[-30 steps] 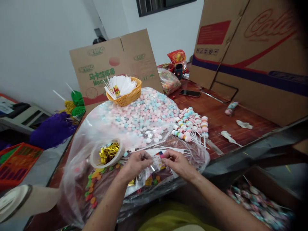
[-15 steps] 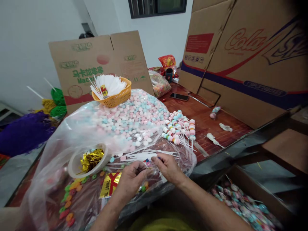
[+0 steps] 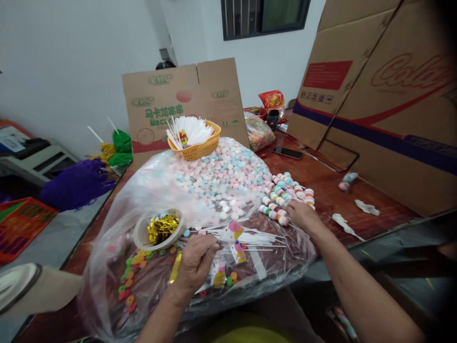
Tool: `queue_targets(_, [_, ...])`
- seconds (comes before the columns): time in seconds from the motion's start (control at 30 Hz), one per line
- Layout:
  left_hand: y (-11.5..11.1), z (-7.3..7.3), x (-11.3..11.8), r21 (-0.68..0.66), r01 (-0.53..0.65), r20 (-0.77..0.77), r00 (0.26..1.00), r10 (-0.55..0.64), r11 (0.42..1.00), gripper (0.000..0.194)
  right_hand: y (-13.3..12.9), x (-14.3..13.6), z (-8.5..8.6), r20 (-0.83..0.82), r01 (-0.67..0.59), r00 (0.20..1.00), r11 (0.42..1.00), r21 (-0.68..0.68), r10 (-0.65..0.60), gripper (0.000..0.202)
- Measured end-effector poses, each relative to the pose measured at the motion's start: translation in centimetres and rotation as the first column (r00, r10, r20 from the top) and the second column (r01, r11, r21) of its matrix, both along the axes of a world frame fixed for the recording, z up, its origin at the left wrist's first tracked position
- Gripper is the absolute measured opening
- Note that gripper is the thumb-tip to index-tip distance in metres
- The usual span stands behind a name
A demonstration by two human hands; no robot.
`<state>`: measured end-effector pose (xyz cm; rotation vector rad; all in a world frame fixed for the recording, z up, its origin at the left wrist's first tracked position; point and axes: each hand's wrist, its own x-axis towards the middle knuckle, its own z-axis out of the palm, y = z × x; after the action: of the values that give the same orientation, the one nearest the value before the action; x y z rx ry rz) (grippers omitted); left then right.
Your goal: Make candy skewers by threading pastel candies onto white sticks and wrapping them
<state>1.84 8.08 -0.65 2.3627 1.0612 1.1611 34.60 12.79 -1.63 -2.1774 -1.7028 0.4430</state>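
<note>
My left hand (image 3: 198, 259) is closed in a pinch at the near edge of the plastic sheet. From its fingertips a small clear bag (image 3: 233, 232) with a pink and yellow print sticks out. My right hand (image 3: 303, 216) reaches to the right, its fingers curled over the sticks of the marshmallow skewers (image 3: 274, 209); its fingertips are partly hidden. Between the hands lie white sticks (image 3: 264, 240) and another printed bag (image 3: 238, 252). Fruit-coloured candy rings (image 3: 130, 299) are strewn at the left.
A pile of pastel marshmallows (image 3: 228, 169) spreads behind, with a yellow basket (image 3: 200, 150) of white sticks above it. A white bowl (image 3: 139, 233) holds gold twist ties. A phone (image 3: 287, 152) lies at the back. Cardboard sheets (image 3: 221, 95) stand behind and right.
My right hand has left my left hand and moved right and away to the skewers. The bag now shows at my left fingertips. The view has swung left.
</note>
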Motion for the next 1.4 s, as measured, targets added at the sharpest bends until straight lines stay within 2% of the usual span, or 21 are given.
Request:
queue_targets(0.07, [0.0,0.5,-0.4,-0.003,0.023,-0.042,0.999,-0.023,1.0,0.018,-2.0,0.3,1.2,-0.034,-0.093,0.995,0.992,0.08,0.096,0.025])
queue_targets(0.13, [0.0,1.1,-0.6,-0.003,0.039,-0.085,0.996,-0.039,0.999,0.018,-4.3,0.2,2.7,-0.072,-0.232,0.963,0.937,0.261,0.258,0.026])
queue_targets(0.17, [0.1,1.4,-0.6,0.009,0.045,-0.096,0.994,-0.043,0.999,0.018,-5.4,0.1,3.4,-0.056,-0.304,0.936,0.877,0.371,0.348,0.025])
queue_targets(0.23, [0.1,1.9,-0.5,0.049,0.063,-0.105,0.993,-0.058,0.997,0.018,-7.2,-0.3,4.6,0.066,-0.432,0.877,0.72,0.543,0.476,0.02])
queue_targets(0.3, [0.2,2.4,-0.3,0.097,0.088,-0.098,0.992,-0.079,0.991,0.017,-8.3,-0.5,5.5,0.23,-0.537,0.828,0.606,0.587,0.511,0.017])
queue_targets(0.37, [0.2,2.6,-0.3,0.14,0.094,-0.09,0.993,-0.082,0.986,0.015,-8.9,-0.4,6.0,0.343,-0.613,0.783,0.55,0.567,0.52,0.017])
queue_targets(0.5, [0.1,3.1,-0.4,0.177,0.069,-0.13,0.99,-0.046,0.982,0.014,-9.5,0.3,6.3,0.407,-0.703,0.71,0.536,0.468,0.575,0.02])
queue_targets(0.77, [-0.7,4.1,1.1,0.153,0.152,-0.357,0.93,-0.089,0.976,0.02,-9.5,-1.0,6.1,0.28,-0.749,0.651,0.54,0.384,0.705,0.021])
queue_targets(0.8, [-0.7,4.1,1.3,0.134,0.151,-0.375,0.923,-0.091,0.979,0.021,-9.4,-1.2,6.1,0.268,-0.746,0.653,0.542,0.386,0.708,0.021])
queue_targets(0.87, [-0.8,4.0,1.8,0.061,0.149,-0.422,0.9,-0.11,0.987,0.037,-9.2,-1.6,6.3,0.25,-0.745,0.651,0.543,0.387,0.716,0.022])
queue_targets(0.93, [-0.9,3.8,2.4,-0.067,0.14,-0.467,0.871,-0.155,0.988,0.05,-9.0,-2.1,6.5,0.256,-0.77,0.625,0.529,0.358,0.737,0.024])
queue_targets(0.97, [-1.0,3.7,2.8,-0.161,0.134,-0.476,0.857,-0.196,0.978,0.049,-9.0,-2.5,6.5,0.269,-0.788,0.606,0.517,0.335,0.749,0.025])
queue_targets(1.03, [-1.2,3.4,3.6,-0.375,0.096,-0.461,0.844,-0.275,0.922,0.04,-8.9,-3.5,6.5,0.301,-0.823,0.565,0.496,0.277,0.769,0.025])
queue_targets(1.1, [-1.4,3.1,4.5,-0.545,0.069,-0.395,0.858,-0.329,0.835,0.038,-8.7,-5.0,6.2,0.312,-0.852,0.523,0.478,0.212,0.793,0.023])
queue_targets(1.17, [-1.5,2.6,5.2,-0.631,0.097,-0.292,0.889,-0.352,0.77,0.042,-8.5,-6.5,5.7,0.281,-0.877,0.481,0.456,0.153,0.83,0.017])
queue_targets(1.23, [-1.5,2.2,5.5,-0.667,0.143,-0.195,0.914,-0.356,0.731,0.045,-8.1,-7.6,5.1,0.225,-0.898,0.44,0.42,0.133,0.869,0.012])
queue_targets(1.3, [-1.5,2.0,5.4,-0.724,0.111,-0.152,0.937,-0.314,0.681,0.045,-7.8,-7.9,4.7,0.186,-0.883,0.461,0.43,0.186,0.868,0.013])
queue_targets(1.4, [-1.6,2.0,5.0,-0.82,0.022,-0.138,0.962,-0.235,0.572,0.045,-7.6,-7.3,4.5,0.144,-0.814,0.546,0.481,0.326,0.826,0.024])
